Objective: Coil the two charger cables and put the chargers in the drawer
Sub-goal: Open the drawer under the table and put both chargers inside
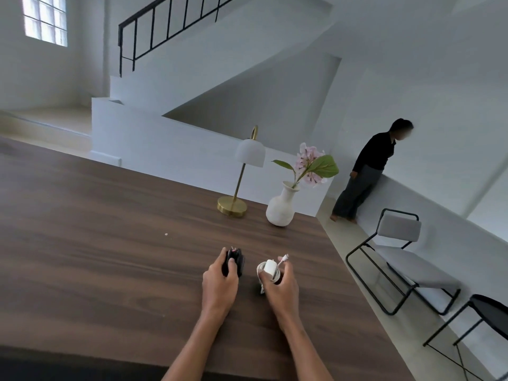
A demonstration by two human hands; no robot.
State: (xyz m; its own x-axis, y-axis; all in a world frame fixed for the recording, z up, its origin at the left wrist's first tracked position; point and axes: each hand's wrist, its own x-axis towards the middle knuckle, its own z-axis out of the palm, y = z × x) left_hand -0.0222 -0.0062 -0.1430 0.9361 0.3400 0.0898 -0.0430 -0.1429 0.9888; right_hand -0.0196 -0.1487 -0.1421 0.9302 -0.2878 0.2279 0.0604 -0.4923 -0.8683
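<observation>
two bare forearms enter from the bottom edge — no sleeves, watch or rings visible. left hand [220, 287] and right hand [281, 288] both bare — short nails, wrists uncovered below the fingers [232, 266].

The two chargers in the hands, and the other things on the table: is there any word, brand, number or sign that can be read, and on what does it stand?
None can be read.
Black charger in the left hand: only a small reddish spot, too blurred to tell as text.
White charger in the right hand: plain.
Lamp and vase: no marking.
</observation>
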